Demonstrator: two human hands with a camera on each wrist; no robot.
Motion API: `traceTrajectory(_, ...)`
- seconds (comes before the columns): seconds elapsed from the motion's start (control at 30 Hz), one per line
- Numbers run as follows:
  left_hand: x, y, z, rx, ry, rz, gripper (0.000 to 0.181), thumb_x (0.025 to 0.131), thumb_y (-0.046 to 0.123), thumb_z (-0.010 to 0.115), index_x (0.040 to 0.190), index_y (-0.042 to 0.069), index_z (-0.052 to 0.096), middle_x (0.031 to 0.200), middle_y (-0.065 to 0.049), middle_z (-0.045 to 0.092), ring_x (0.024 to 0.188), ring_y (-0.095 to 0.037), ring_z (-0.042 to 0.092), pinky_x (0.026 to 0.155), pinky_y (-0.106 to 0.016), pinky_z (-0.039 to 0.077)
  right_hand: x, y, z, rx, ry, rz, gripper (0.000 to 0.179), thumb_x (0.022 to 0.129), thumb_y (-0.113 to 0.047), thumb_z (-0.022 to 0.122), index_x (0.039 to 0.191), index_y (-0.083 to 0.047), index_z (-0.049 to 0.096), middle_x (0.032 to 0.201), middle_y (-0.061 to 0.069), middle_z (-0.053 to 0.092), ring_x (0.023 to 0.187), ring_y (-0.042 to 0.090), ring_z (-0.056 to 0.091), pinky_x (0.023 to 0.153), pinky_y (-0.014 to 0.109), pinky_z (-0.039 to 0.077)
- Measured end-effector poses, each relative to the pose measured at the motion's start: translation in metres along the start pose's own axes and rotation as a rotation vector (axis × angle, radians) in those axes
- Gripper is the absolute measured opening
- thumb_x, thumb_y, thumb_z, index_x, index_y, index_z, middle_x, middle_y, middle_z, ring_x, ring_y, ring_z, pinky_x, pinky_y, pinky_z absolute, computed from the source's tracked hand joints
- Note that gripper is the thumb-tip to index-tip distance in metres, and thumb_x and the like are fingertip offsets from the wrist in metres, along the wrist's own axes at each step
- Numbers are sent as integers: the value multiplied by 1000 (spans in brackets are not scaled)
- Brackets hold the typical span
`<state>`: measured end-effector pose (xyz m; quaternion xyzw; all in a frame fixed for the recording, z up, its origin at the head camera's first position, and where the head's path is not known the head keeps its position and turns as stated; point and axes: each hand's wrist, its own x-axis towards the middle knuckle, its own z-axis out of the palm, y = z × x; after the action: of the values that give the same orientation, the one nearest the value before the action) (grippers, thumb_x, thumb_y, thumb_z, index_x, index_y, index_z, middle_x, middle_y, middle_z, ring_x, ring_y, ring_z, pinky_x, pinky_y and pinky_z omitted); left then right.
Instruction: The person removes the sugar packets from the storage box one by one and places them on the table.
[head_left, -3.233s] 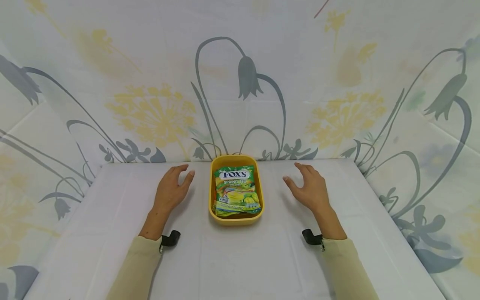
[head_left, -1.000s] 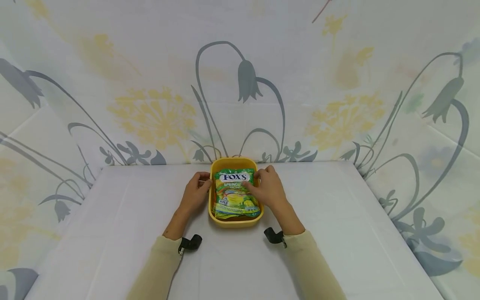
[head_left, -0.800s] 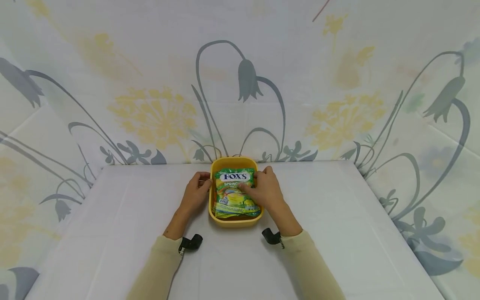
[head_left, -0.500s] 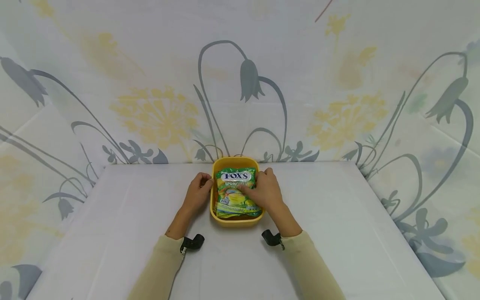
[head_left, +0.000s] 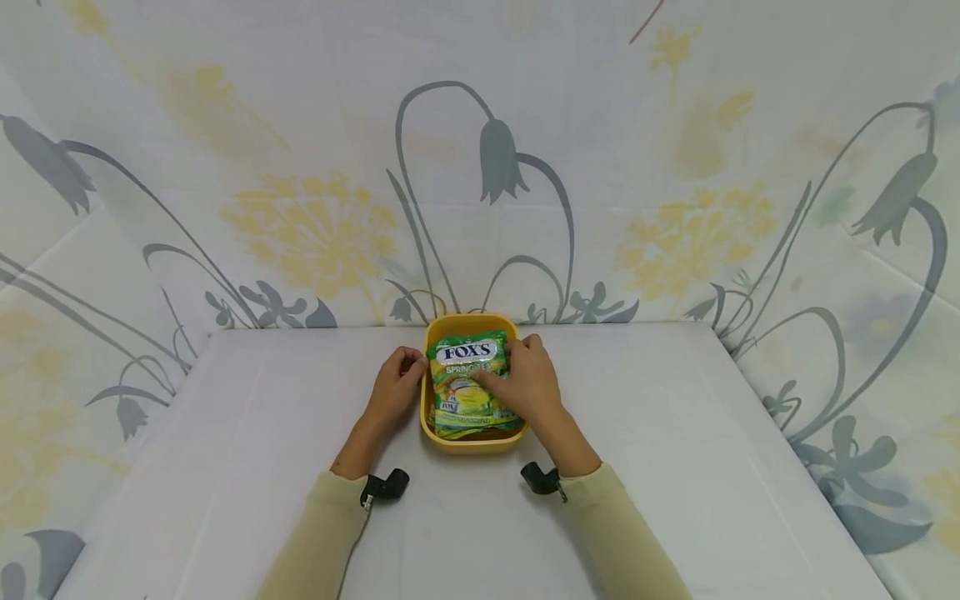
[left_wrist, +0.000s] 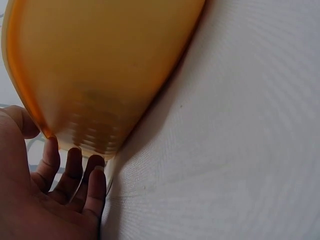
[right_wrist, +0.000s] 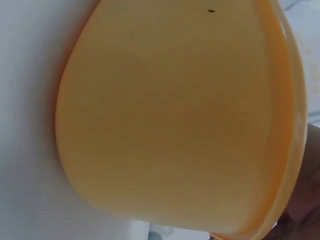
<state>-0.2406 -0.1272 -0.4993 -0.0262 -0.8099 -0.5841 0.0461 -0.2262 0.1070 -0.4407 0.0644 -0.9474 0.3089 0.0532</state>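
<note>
A yellow plastic basket [head_left: 472, 447] stands on the white-covered table. In it lies a green candy bag [head_left: 471, 392] printed FOX'S and SPRING TEA. My right hand [head_left: 528, 383] pinches the bag's right edge, thumb on its front; the other fingers are mostly hidden. At the basket's left rim is my left hand [head_left: 393, 383]. In the left wrist view, the fingertips [left_wrist: 75, 152] touch the basket's outer wall, and the thumb is at the rim. The right wrist view is mostly filled by the basket's outer wall [right_wrist: 175, 120], with part of the right hand beyond its rim.
Green wrapper edges [head_left: 457, 434] show beneath the bag. Behind the table hangs a white cloth [head_left: 480, 242] with grey and yellow flowers. A small black wrist camera [head_left: 390, 484] sits at the left cuff, another wrist camera [head_left: 538, 478] at the right one.
Both hands have come inward to the basket from either side. The right hand has taken hold of the candy bag, which has tilted and shifted slightly left in the last half second.
</note>
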Motion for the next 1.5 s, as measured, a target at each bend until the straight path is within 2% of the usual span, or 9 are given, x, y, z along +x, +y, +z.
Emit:
traceTrajectory(0.2, -1, 2, 0, -16, -3, -5, 24, 109, 21, 54, 119, 0, 58, 118, -17, 62, 111, -29, 57, 98, -40, 46, 0, -5, -4, 49, 1, -23, 52, 90, -38, 86, 115, 2, 66, 106, 12, 66, 91, 25, 62, 80, 42, 55)
traceTrajectory(0.33, -2, 2, -1, -26, -9, -15, 24, 110, 21, 52, 119, 0, 57, 119, -17, 61, 110, -29, 56, 96, -38, 47, -2, -8, -6, 121, -36, -15, 51, 91, -33, 85, 120, 2, 60, 102, 13, 69, 88, 23, 64, 76, 40, 56)
traceTrajectory(0.5, -3, 3, -1, -33, -17, -16, 24, 110, 21, 52, 120, 0, 58, 120, -17, 61, 111, -28, 56, 96, -36, 47, -3, -7, -6, 200, -82, 1, 59, 93, -30, 82, 131, 2, 49, 113, 19, 68, 95, 27, 66, 83, 44, 57)
traceTrajectory(0.67, 0, 2, -2, -25, -20, -6, 23, 109, 21, 54, 119, 0, 59, 118, -17, 61, 108, -28, 56, 93, -36, 47, 0, -2, -5, 264, -92, 13, 59, 96, -23, 81, 138, 1, 47, 134, 26, 65, 120, 36, 65, 100, 51, 54)
traceTrajectory(0.77, 2, 1, -3, -22, -16, 5, 24, 109, 21, 54, 119, 0, 59, 118, -18, 62, 109, -28, 57, 93, -37, 47, 2, 0, -7, 356, -98, 31, 56, 97, -19, 79, 139, 0, 47, 140, 28, 62, 128, 39, 63, 104, 54, 52)
traceTrajectory(0.97, 2, -2, -3, -21, -22, 5, 24, 108, 22, 55, 119, 1, 59, 119, -18, 62, 111, -29, 58, 95, -36, 48, 2, 1, -9, 493, -115, 84, 54, 98, -12, 78, 141, -1, 47, 141, 26, 63, 122, 35, 67, 96, 47, 57)
traceTrajectory(1.1, 0, -3, -3, -14, -20, 0, 23, 108, 22, 55, 117, 1, 59, 119, -17, 63, 110, -28, 58, 94, -36, 48, 0, 1, -11, 523, -120, 102, 55, 98, -10, 77, 143, -1, 47, 141, 26, 62, 120, 35, 68, 93, 45, 59)
traceTrajectory(1.37, 1, -4, -2, -28, -9, 0, 22, 108, 20, 56, 116, 0, 61, 114, -17, 63, 104, -25, 57, 88, -32, 48, 3, 7, -21, 603, -79, 118, 54, 99, -5, 74, 145, -2, 46, 135, 26, 65, 111, 36, 68, 85, 43, 60)
traceTrajectory(1.5, 1, -5, -2, -35, -13, 0, 24, 108, 21, 55, 116, -1, 61, 116, -18, 63, 106, -26, 59, 88, -31, 49, 4, 12, -27, 615, -65, 134, 56, 99, -5, 74, 147, -2, 45, 135, 26, 63, 112, 38, 68, 84, 42, 60)
